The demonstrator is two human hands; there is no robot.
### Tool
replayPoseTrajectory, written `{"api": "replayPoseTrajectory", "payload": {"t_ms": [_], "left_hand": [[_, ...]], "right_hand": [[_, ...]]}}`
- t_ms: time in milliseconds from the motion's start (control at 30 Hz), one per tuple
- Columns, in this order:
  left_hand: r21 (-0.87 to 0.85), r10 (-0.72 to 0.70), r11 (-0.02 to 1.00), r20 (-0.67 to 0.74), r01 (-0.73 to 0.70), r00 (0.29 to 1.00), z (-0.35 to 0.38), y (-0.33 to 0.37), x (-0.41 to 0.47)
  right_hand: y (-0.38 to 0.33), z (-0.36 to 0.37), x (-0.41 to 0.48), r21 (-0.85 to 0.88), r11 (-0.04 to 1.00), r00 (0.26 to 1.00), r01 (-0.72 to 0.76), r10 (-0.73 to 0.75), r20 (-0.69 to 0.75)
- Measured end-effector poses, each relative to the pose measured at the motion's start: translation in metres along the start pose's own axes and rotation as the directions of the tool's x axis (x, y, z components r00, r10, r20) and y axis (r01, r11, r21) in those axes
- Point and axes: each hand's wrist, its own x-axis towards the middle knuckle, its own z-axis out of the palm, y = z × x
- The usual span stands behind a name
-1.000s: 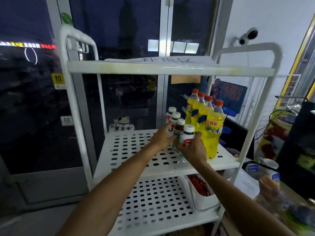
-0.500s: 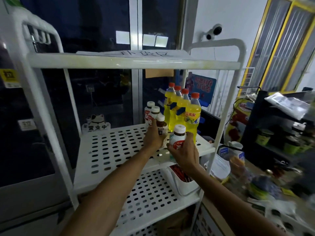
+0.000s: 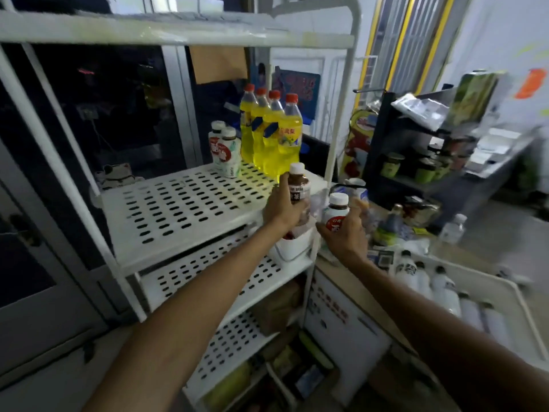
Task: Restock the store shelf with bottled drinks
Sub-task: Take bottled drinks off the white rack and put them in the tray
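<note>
Bottled drinks are in both hands: the left hand [image 3: 280, 211] is curled round a dark tea bottle [image 3: 298, 185] with a white cap, holding it upright at the front right corner of the middle shelf [image 3: 178, 209]. The right hand [image 3: 346, 236] grips a red-label bottle [image 3: 337, 208], also white-capped and upright, just off that corner beyond the rack's post. Neither bottle is standing on the shelf, so the step in hand looks like carrying a pair of small bottles at the shelf edge. If they are going in, the next move calls for setting each down upright on the perforated board, lined up near the two pale bottles [image 3: 225, 151] that stand beside the row of tall yellow bottles [image 3: 276, 138] at the back right, without knocking that row. Most of the board to the left is bare, so there is room to start a new row. Both held bottles look full, sealed and squat, easy for one hand to close round. More white bottles [image 3: 436, 289] lie in a crate [image 3: 525, 307] low on the right, which suggests much of the restocking is not yet done
</note>
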Motion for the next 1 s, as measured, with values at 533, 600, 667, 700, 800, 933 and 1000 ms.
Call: {"api": "replayPoseTrajectory", "payload": {"t_ms": [533,600,667,700,800,933,1000], "left_hand": [[-0.04,-0.015,0.998,0.529,0.042,0.849,0.239,0.108,-0.048],[-0.047,-0.045,0.995,0.589,0.089,0.807,0.277,0.12,-0.042],[-0.018,-0.073,0.994,0.628,0.108,0.775,0.313,0.129,-0.037],[0.013,-0.084,0.995,0.638,0.098,0.765,0.332,0.133,-0.035],[0.116,-0.135,0.99,0.657,0.078,0.742,0.376,0.147,-0.036],[0.114,-0.151,0.988,0.693,0.1,0.705,0.427,0.169,-0.039],[0.122,-0.162,0.987,0.712,0.107,0.683,0.455,0.177,-0.039]], "right_hand": [[0.225,-0.179,0.016,-0.084,0.872,0.868,-0.482,0.464,-0.176],[0.26,-0.2,0.029,-0.077,0.845,0.839,-0.53,0.509,-0.193],[0.295,-0.217,0.043,-0.056,0.819,0.81,-0.571,0.551,-0.203],[0.313,-0.224,0.05,-0.041,0.81,0.798,-0.585,0.566,-0.208],[0.36,-0.242,0.069,-0.037,0.782,0.775,-0.622,0.607,-0.177],[0.408,-0.257,0.094,-0.043,0.751,0.749,-0.659,0.651,-0.121],[0.428,-0.262,0.11,-0.067,0.743,0.745,-0.666,0.659,-0.105]]}}
